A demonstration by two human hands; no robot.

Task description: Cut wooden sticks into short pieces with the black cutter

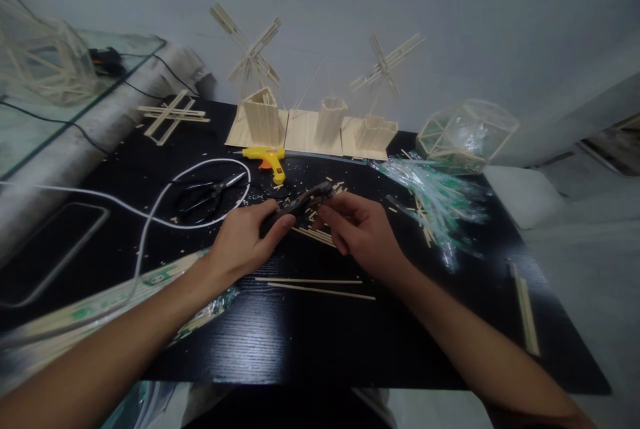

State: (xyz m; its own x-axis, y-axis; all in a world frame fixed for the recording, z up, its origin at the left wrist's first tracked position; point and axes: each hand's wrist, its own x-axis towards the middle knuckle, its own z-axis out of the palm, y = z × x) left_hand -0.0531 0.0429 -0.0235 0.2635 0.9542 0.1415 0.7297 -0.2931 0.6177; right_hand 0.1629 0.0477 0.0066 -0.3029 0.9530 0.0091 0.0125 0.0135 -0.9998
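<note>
Gripping pliers point(307, 199) in the closed left hand point(245, 232) over mid-tabletop point(320, 342), beyond two sticks point(309, 280) toward the front edge. Curling the right hand point(360, 226) loosely by the pliers' tip; cannot tell if holding anything.

Off to the left there was a glass tabletop point(30, 139) with a black cable point(65, 122) trailing over it and some hazy faceted frame point(47, 59) on top. White cord point(220, 160) looped across the dark table point(320, 342), and a pale stool point(520, 199) sat past the right edge.
</note>
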